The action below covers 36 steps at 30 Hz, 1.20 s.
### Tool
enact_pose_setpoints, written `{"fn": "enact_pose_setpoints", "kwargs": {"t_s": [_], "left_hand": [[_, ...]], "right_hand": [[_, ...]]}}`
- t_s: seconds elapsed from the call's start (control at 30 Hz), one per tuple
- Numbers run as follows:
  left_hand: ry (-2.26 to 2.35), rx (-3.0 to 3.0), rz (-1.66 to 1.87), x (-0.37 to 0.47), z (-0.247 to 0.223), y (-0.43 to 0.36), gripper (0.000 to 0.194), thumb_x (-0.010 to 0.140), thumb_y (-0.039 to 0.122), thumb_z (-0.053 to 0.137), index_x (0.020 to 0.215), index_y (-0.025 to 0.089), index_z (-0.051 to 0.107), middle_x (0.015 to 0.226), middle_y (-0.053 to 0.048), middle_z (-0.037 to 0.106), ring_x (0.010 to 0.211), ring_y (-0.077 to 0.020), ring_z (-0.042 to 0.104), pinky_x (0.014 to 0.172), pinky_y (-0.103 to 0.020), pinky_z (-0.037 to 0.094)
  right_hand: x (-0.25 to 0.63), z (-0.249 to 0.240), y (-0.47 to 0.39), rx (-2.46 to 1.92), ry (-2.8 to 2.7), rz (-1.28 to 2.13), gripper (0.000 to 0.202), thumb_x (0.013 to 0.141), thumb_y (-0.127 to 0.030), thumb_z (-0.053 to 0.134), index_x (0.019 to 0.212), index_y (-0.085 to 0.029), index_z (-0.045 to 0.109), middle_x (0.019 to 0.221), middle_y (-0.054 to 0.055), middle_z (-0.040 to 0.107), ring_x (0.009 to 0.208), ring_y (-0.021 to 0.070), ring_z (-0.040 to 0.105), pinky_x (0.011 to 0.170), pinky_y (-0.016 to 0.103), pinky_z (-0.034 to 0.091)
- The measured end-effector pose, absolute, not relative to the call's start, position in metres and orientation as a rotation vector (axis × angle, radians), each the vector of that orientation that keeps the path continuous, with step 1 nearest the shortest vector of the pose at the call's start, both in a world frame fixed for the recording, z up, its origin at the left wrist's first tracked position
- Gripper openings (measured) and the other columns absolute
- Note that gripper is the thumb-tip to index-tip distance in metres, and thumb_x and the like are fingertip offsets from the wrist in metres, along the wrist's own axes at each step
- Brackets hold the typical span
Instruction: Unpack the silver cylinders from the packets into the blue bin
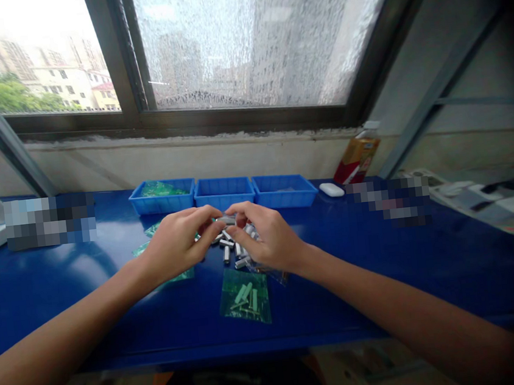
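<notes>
Metal spacer (229, 220): pinched by the fingers of left hand (174, 241) and right hand (268, 234).
Loose spacers (226, 255): scattered beneath; if the pinch slips, the held one could be lost among them.
Green bag (235, 279): laid on the worktop (348, 232), nearer side.

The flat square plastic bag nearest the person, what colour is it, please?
The flat square plastic bag is see-through green; the head view shows it best.
</notes>
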State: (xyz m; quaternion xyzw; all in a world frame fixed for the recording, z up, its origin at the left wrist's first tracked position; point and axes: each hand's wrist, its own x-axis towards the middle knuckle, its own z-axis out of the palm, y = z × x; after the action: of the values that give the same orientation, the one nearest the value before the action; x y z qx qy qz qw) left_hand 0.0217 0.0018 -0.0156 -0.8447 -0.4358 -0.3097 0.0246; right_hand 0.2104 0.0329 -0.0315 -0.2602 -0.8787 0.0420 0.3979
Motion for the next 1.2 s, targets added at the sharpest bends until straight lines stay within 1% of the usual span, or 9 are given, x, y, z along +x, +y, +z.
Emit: {"fn": "enact_pose_setpoints", "kwargs": {"t_s": [0.07, 0.17, 0.23, 0.37, 0.43, 0.57, 0.73, 0.97, 1.2], "left_hand": [[-1.337, -2.618, -0.930, 0.022, -0.015, 0.001, 0.028, 0.090, 0.032, 0.038, 0.086, 0.015, 0.060, 0.068, -0.003, 0.062, 0.064, -0.0120, 0.055, 0.060, -0.025, 0.041], [-1.317, -2.623, -0.903, 0.022, -0.014, 0.001, 0.033, 0.091, 0.032, 0.034, 0.077, 0.015, 0.060, 0.063, -0.002, 0.059, 0.061, -0.0118, 0.054, 0.059, -0.024, 0.040], [-1.329, -2.626, -0.917, 0.022, -0.014, 0.001, 0.031, 0.091, 0.032, 0.035, 0.082, 0.015, 0.060, 0.065, -0.002, 0.060, 0.061, -0.0115, 0.054, 0.058, -0.024, 0.040], [-1.344, -2.617, -0.991, 0.021, -0.016, 0.002, 0.026, 0.087, 0.035, 0.045, 0.100, 0.016, 0.056, 0.069, 0.000, 0.062, 0.060, -0.0105, 0.055, 0.058, -0.023, 0.041], [-1.346, -2.603, -0.994, 0.021, -0.017, 0.001, 0.025, 0.086, 0.034, 0.047, 0.099, 0.016, 0.057, 0.069, -0.001, 0.062, 0.060, -0.0107, 0.055, 0.058, -0.023, 0.041], [-1.362, -2.607, -0.941, 0.022, -0.017, 0.001, 0.026, 0.089, 0.032, 0.040, 0.093, 0.016, 0.059, 0.070, -0.002, 0.062, 0.064, -0.0122, 0.056, 0.060, -0.024, 0.041], [-1.356, -2.688, -0.609, 0.011, -0.003, 0.004, 0.033, 0.091, 0.036, 0.034, 0.088, 0.017, 0.061, 0.075, -0.004, 0.064, 0.071, -0.0153, 0.058, 0.064, -0.027, 0.040], [-1.334, -3.014, -0.150, -0.013, 0.008, 0.009, 0.017, 0.080, 0.026, 0.050, 0.087, 0.022, 0.065, 0.079, -0.002, 0.066, 0.069, -0.0135, 0.059, 0.062, -0.023, 0.039], [-1.358, -3.030, -0.165, -0.011, -0.009, 0.011, 0.015, 0.076, 0.019, 0.053, 0.085, 0.024, 0.065, 0.079, -0.001, 0.066, 0.067, -0.0143, 0.059, 0.057, -0.022, 0.039]], "right_hand": [[0.210, -0.031, 0.031, -0.650, -2.214, 0.096, 0.026, 0.082, -0.031, 0.053, 0.102, -0.016, 0.051, 0.074, 0.001, 0.057, 0.068, 0.0132, 0.055, 0.065, 0.027, 0.043], [0.209, -0.030, 0.030, -0.610, -2.212, 0.052, 0.015, 0.082, -0.026, 0.052, 0.094, -0.016, 0.052, 0.074, 0.002, 0.057, 0.068, 0.0123, 0.054, 0.067, 0.027, 0.043], [0.209, -0.030, 0.031, -0.611, -2.215, 0.028, 0.013, 0.084, -0.026, 0.049, 0.090, -0.016, 0.053, 0.074, 0.002, 0.058, 0.067, 0.0123, 0.054, 0.066, 0.027, 0.043], [0.210, -0.031, 0.034, -0.631, -2.208, 0.025, 0.020, 0.088, -0.031, 0.043, 0.088, -0.015, 0.055, 0.074, 0.004, 0.059, 0.068, 0.0134, 0.054, 0.065, 0.028, 0.042], [0.210, -0.031, 0.034, -0.628, -2.212, 0.046, 0.021, 0.089, -0.032, 0.042, 0.088, -0.015, 0.055, 0.073, 0.004, 0.059, 0.068, 0.0135, 0.055, 0.065, 0.028, 0.042], [0.210, -0.030, 0.032, -0.610, -2.209, 0.056, 0.021, 0.084, -0.032, 0.050, 0.097, -0.015, 0.054, 0.074, 0.002, 0.059, 0.068, 0.0130, 0.054, 0.066, 0.027, 0.042], [0.211, -0.029, 0.037, -0.613, -2.250, -0.046, 0.018, 0.087, -0.030, 0.046, 0.089, -0.015, 0.057, 0.075, 0.004, 0.059, 0.069, 0.0132, 0.052, 0.066, 0.028, 0.041], [0.226, -0.035, 0.087, -1.012, -2.088, -0.243, 0.015, 0.081, -0.030, 0.055, 0.082, -0.016, 0.062, 0.083, 0.007, 0.059, 0.081, 0.0195, 0.053, 0.071, 0.032, 0.038], [0.234, -0.044, 0.109, -1.131, -2.007, -0.290, 0.019, 0.080, -0.035, 0.057, 0.081, -0.018, 0.064, 0.084, 0.007, 0.060, 0.084, 0.0219, 0.055, 0.071, 0.034, 0.035]]}}
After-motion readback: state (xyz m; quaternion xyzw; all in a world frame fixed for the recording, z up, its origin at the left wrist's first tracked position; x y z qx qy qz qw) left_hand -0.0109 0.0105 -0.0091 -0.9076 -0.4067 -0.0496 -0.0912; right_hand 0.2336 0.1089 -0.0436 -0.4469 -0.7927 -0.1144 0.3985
